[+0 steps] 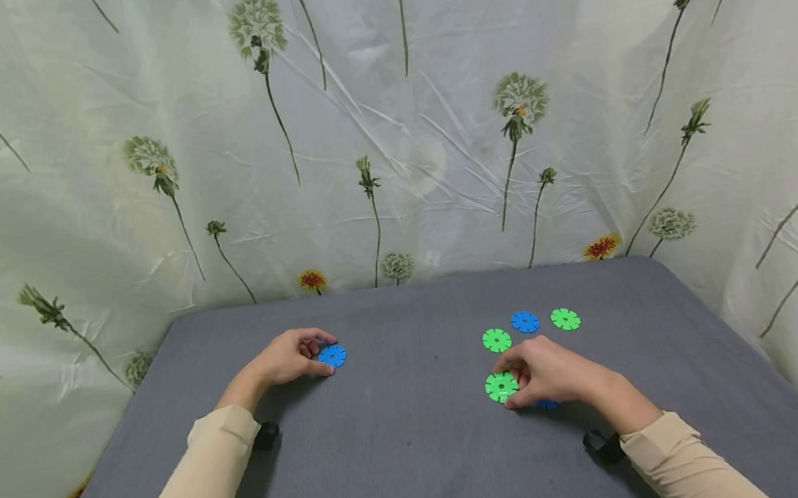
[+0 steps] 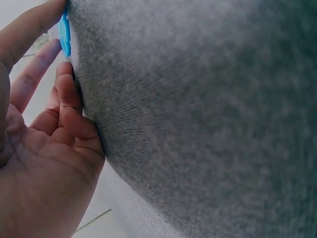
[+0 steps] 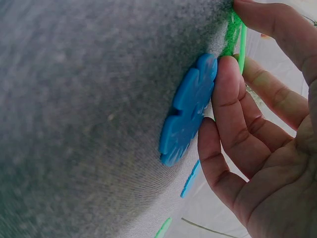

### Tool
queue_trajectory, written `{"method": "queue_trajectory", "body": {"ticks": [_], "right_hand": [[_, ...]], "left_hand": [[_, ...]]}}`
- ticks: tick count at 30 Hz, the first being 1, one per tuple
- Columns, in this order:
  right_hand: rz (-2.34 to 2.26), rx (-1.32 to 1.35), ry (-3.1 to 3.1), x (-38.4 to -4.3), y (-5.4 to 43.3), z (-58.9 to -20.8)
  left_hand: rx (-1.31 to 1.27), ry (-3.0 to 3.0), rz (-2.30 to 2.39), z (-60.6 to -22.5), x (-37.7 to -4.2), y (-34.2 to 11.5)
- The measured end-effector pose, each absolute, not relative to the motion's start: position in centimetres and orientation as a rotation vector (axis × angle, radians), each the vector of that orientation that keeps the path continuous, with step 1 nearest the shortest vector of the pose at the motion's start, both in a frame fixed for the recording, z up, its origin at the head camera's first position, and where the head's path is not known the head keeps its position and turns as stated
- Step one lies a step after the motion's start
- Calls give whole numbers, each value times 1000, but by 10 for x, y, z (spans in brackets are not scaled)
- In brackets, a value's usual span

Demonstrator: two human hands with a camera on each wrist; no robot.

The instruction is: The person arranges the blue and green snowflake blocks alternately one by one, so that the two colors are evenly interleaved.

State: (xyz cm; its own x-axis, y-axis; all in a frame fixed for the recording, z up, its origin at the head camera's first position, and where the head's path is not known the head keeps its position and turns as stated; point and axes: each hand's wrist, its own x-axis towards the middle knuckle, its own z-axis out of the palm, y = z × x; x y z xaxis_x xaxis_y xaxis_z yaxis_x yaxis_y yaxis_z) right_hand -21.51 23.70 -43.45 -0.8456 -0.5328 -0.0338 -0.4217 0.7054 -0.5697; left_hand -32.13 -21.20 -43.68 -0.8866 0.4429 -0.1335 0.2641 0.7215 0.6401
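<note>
On the left of the table, my left hand point(image 1: 285, 358) pinches a blue notched plastic disc point(image 1: 333, 356) by its edges, thumb on the near side and a finger on the far side. The left wrist view shows this blue disc point(image 2: 65, 34) edge-on, close to the cloth. My right hand point(image 1: 549, 368) holds a green notched disc point(image 1: 502, 388) between thumb and fingers. In the right wrist view that green disc point(image 3: 242, 47) is edge-on, right over the cloth. Another blue disc point(image 3: 188, 111) lies under the right hand's fingers, mostly hidden in the head view.
Beyond the right hand lie a green disc point(image 1: 497, 340), a blue disc point(image 1: 525, 321) and another green disc point(image 1: 565, 319). Grey cloth covers the table point(image 1: 415, 482). A dandelion-print curtain point(image 1: 419, 112) hangs behind its far edge and along both sides.
</note>
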Motion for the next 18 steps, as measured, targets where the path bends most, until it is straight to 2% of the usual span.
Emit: {"method": "queue_trajectory", "body": {"ticks": [18], "right_hand": [[-792,-838,2671,-230,212,-418]], "left_hand": [[490,2667,945,-436,-319,-210]]}}
